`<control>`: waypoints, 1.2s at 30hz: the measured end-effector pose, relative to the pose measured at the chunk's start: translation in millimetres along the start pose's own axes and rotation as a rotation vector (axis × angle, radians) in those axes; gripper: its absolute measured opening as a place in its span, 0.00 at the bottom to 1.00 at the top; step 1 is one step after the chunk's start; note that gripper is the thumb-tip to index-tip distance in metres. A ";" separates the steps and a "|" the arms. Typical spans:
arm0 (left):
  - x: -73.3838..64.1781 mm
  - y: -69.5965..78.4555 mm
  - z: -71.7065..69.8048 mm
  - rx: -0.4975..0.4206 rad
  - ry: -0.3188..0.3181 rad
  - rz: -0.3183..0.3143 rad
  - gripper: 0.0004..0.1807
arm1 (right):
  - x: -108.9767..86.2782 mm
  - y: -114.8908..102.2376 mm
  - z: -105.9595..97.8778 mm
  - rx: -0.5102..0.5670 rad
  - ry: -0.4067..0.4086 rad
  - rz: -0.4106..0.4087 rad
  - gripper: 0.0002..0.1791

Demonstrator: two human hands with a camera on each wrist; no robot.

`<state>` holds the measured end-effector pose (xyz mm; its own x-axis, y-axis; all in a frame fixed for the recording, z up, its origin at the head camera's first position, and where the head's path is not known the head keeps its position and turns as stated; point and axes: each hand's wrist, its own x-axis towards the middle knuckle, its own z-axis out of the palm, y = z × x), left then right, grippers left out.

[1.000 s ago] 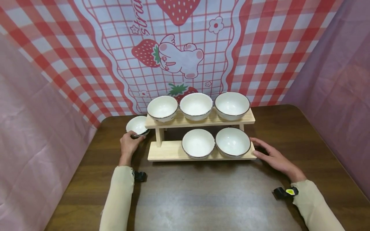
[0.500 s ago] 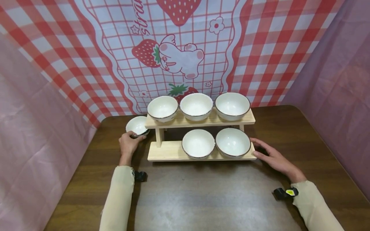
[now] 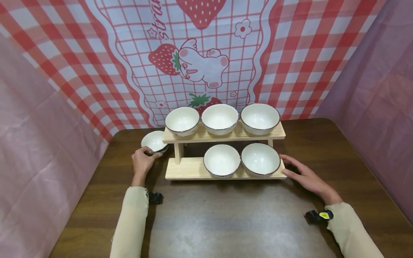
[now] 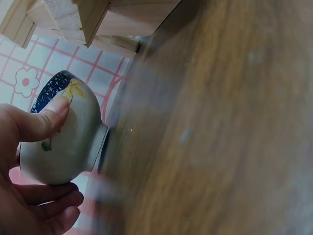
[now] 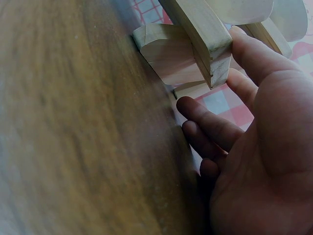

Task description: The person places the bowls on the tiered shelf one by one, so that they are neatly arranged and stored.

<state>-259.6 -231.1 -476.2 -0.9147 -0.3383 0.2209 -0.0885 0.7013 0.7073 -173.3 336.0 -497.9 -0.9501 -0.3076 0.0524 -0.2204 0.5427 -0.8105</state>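
My left hand (image 3: 143,162) grips a small bowl (image 3: 155,142) at the far left of the wooden table, beside the two-tier wooden rack. In the left wrist view the thumb presses the bowl's (image 4: 73,142) pale outer wall, which has a yellow flower and a dark blue speckled patch. Its foot is right at the tabletop. My right hand (image 3: 304,174) touches the right end of the rack's lower board (image 3: 184,169) with thumb and index finger, the other fingers loose below. On that board stand two white bowls, one in the middle (image 3: 221,160), one at the right (image 3: 260,159).
Three more white bowls stand along the upper board (image 3: 203,137), at its left (image 3: 182,120), middle (image 3: 220,119) and right (image 3: 260,118). A red-and-white checked strawberry cloth (image 3: 206,68) hangs behind the table (image 3: 232,218). Pink cloth (image 3: 35,161) hangs at both sides.
Almost nothing moves. My left wrist shifts very slightly left while the hand stays on the bowl. The right hand keeps its place at the rack's end.
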 end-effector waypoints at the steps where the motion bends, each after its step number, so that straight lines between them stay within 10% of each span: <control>1: 0.0 -0.1 -0.2 -0.004 -0.001 -0.004 0.19 | 0.0 -0.1 -0.2 0.000 0.001 0.001 0.31; 36: -31.1 -2.1 -49.4 0.025 0.026 0.051 0.18 | 0.0 0.1 0.2 -0.007 -0.007 0.033 0.31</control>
<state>-211.5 -253.0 -451.5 -0.9076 -0.3177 0.2744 -0.0520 0.7338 0.6774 -173.3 335.9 -498.1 -0.9553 -0.2948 0.0220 -0.1907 0.5579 -0.8077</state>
